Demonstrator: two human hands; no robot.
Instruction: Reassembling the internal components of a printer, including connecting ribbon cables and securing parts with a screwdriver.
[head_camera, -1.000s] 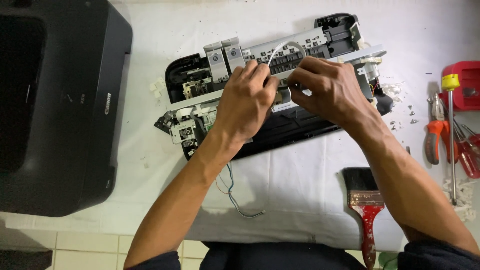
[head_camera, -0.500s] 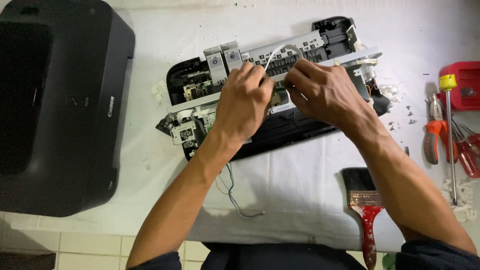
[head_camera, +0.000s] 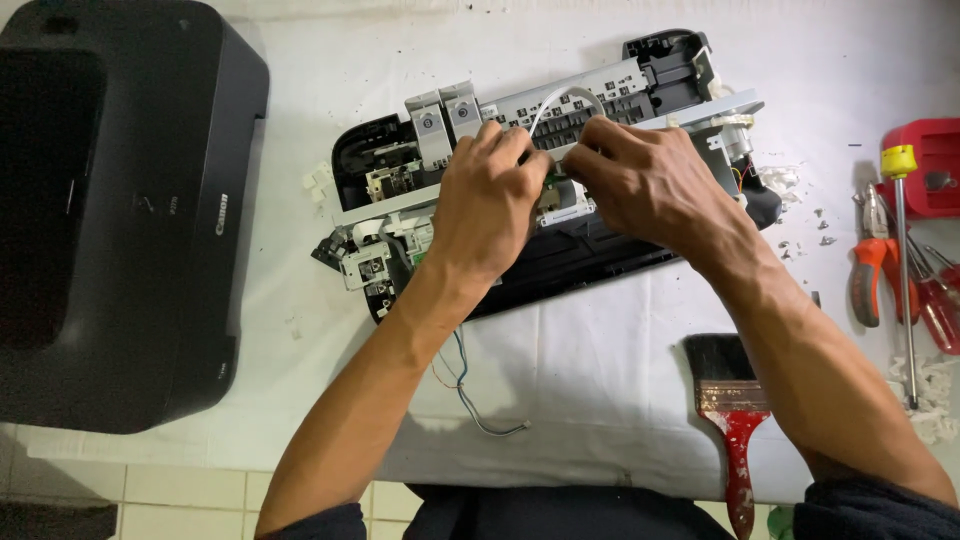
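A stripped printer mechanism (head_camera: 640, 90), grey and black, lies across the white cloth (head_camera: 600, 400). My left hand (head_camera: 490, 205) rests on its middle, fingers pinched at a small part beside a white flat ribbon cable (head_camera: 562, 98) that arches up from it. My right hand (head_camera: 655, 185) meets the left one there, its fingertips closed on the same small spot. What lies between the fingers is hidden. Thin coloured wires (head_camera: 470, 395) trail from the mechanism toward me.
A black printer housing (head_camera: 120, 220) stands at the left. A red-handled paintbrush (head_camera: 735, 420) lies near the front edge. At the right are orange pliers (head_camera: 868, 270), a yellow-topped screwdriver (head_camera: 903, 250), a red box (head_camera: 935, 160) and white plastic scraps (head_camera: 780, 180).
Both hands stay on the middle of the mechanism with only small finger shifts. The view has drifted slightly, so everything sits a little lower and to the right.
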